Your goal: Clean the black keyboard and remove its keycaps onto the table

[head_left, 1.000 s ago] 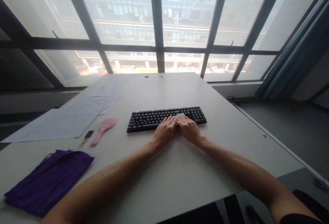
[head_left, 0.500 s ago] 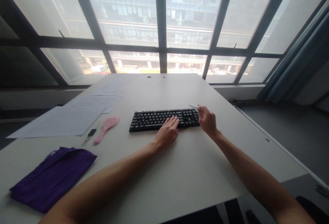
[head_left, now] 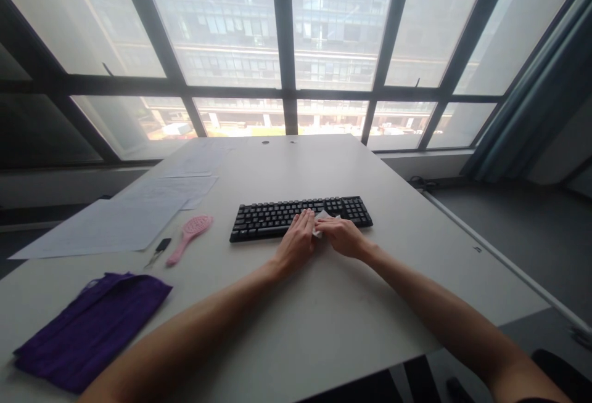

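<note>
A black keyboard (head_left: 261, 217) lies on the white table in front of me. My left hand (head_left: 298, 236) rests flat on its middle keys with the fingers stretched out. Close beside it, my right hand (head_left: 341, 233) holds a crumpled white tissue (head_left: 322, 215) against the front part of the keyboard, right of the middle. The right fingertips point left and nearly meet the left hand. Part of the tissue is hidden under the right fingers.
A pink hairbrush (head_left: 190, 236) and a small black-ended brush (head_left: 161, 246) lie left of the keyboard. Nearer me is a folded purple cloth bag (head_left: 92, 329). Paper sheets (head_left: 102, 227) cover the table's left side. Windows stand beyond the far edge.
My right hand has moved left and nearer, from the keyboard's far right end to beside my left hand, bringing the tissue along. The left hand has stayed on the keys.
</note>
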Motion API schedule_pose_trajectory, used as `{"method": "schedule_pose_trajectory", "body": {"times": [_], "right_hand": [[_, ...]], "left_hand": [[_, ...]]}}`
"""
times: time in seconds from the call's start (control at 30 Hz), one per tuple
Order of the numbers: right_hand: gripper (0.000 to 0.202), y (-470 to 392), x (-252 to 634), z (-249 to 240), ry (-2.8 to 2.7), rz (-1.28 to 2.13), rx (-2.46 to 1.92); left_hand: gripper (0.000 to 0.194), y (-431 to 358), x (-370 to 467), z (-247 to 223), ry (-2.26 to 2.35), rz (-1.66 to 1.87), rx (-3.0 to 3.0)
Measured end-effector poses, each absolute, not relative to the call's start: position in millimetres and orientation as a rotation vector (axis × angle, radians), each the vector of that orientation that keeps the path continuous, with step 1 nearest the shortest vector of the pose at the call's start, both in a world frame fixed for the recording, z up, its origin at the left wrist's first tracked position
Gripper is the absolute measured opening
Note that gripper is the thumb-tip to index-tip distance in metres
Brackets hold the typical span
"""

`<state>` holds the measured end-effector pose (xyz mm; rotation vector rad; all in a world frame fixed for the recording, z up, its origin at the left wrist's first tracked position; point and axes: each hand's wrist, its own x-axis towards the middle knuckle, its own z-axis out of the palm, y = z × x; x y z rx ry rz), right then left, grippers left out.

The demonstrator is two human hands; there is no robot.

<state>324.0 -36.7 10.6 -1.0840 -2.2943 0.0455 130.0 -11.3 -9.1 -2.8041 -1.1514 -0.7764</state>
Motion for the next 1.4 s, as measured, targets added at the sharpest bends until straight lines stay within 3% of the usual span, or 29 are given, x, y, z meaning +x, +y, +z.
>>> {"method": "schedule_pose_trajectory", "body": {"times": [0.23,0.67,1.03,1.4], "right_hand": [[0.035,-17.6,360.1,22.0,-1.621,-0.188,-1.448],[0.033,-16.2,336.0,10.9,-2.096,0.075,-1.364],[0.045,-28.5,323.7,6.9,-2.286,0.009,-1.155],[0.037,14.2,337.0,33.4,-1.979,-0.179,-1.621]], "left_hand": [[0.063,-12.7,135.2,-5.5,-1.045,-0.753,-2.84],[0.065,-13.5,134.4,-4.7,-0.984,-0.765,-2.921],[0.069,-13.8,133.2,-3.9,-1.074,-0.794,-2.842],[0.06,-16.6,134.6,-4.8,-1.036,-0.688,-2.825]]}}
